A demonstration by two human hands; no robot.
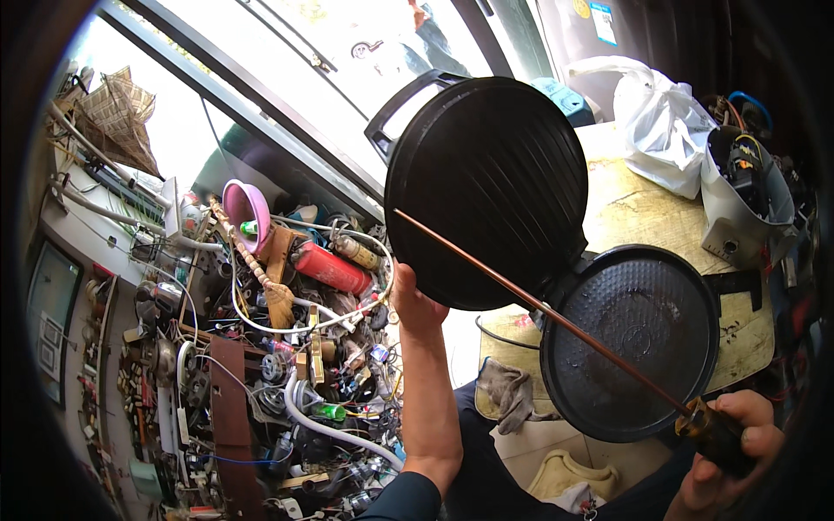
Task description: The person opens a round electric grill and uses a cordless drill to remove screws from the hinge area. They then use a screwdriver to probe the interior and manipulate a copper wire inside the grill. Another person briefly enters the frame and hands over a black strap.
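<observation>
An open electric griddle (638, 347) rests on a worn wooden board, its round dimpled lower plate wet-looking and its ridged black lid (495, 148) raised. The left edge of the lid is in the grip of my left hand (419, 300); the thumb shows at the rim, and the other fingers are partly hidden behind it. My right hand (734, 447), at the lower right, is closed round the dark handle of a long screwdriver (556, 314). Its brownish shaft slants across the lower plate and the lid, with the tip in front of the lid's left part. Whether the tip touches is unclear.
To the left lies a dense heap of parts, hoses and wires with a red cylinder (332, 268) and a pink basin (246, 211). A grey rag (508, 395) hangs at the near edge of the board (621, 208). A white plastic bag (660, 130) and grey housing (738, 204) stand right.
</observation>
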